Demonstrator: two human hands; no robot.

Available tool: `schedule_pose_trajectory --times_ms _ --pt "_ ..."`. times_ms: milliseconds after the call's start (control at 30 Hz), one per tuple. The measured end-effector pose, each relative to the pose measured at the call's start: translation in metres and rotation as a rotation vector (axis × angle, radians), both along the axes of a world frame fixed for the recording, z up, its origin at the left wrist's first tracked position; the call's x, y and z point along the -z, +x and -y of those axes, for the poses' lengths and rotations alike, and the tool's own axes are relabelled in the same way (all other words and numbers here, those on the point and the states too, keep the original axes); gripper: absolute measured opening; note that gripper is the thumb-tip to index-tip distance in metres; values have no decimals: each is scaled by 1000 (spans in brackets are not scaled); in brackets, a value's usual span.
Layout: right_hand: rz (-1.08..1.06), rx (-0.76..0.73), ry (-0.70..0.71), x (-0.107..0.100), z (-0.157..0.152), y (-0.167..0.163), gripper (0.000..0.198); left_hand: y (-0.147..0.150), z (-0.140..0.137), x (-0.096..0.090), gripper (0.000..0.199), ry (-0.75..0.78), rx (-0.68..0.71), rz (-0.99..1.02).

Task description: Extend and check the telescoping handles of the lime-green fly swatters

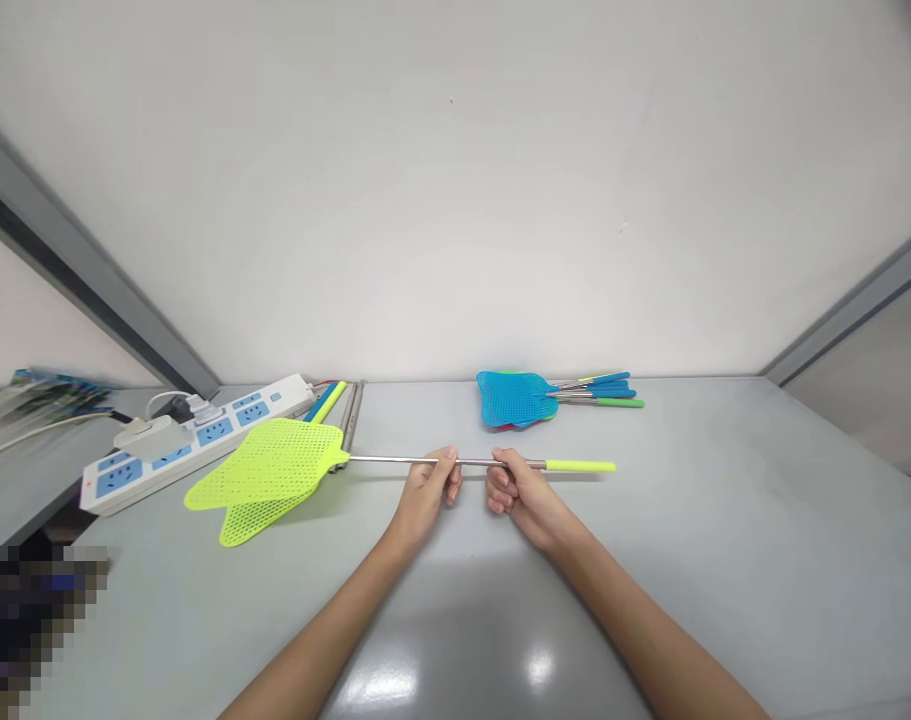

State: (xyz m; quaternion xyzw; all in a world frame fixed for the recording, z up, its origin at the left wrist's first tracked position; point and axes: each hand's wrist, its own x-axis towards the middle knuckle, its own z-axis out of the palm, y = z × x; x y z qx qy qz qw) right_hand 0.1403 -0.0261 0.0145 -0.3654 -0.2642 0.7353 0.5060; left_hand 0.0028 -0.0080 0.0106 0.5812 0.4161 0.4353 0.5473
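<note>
A yellow-green fly swatter [275,470] with a thin metal telescopic shaft lies across my view, held level above the table. My left hand [430,487] pinches the shaft near its middle. Further right, my right hand [519,488] is closed round the thicker part of the shaft, just left of the yellow-green grip. The perforated head points left and its notched end hangs toward me. Beyond my hands, a pile of fly swatters [516,398] rests on the table, a blue head on top and blue and green handles pointing right.
A white power strip [222,430] with plugs lies at the left, partly behind the swatter head. Beside it are blue and yellow handles [327,402] and metal rods [354,410]. A white wall [455,200] backs the grey table [695,520]. Clear plastic packaging [42,405] lies far left.
</note>
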Motion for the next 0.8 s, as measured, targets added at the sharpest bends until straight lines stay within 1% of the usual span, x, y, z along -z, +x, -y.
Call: schedule_pose_trajectory --times_ms 100,200,333,433,533,633,800 --pt "-28 -59 4 1 3 -7 36 1 3 -2 39 37 25 -64" --pt "-46 -106 17 2 6 -12 37 3 8 -6 37 48 62 -77" --pt "-37 -121 36 2 8 -15 38 7 12 -13 33 4 109 -30" --pt "-23 -103 37 3 8 -16 38 7 11 -14 33 -29 115 -20" --pt "-41 -55 21 4 6 -18 37 8 8 -8 35 -55 88 -21" --pt "-57 -11 4 5 5 -20 36 10 7 -3 38 -87 28 -6" --pt "-42 27 -31 5 4 -21 34 13 10 -4 37 -122 -43 10"
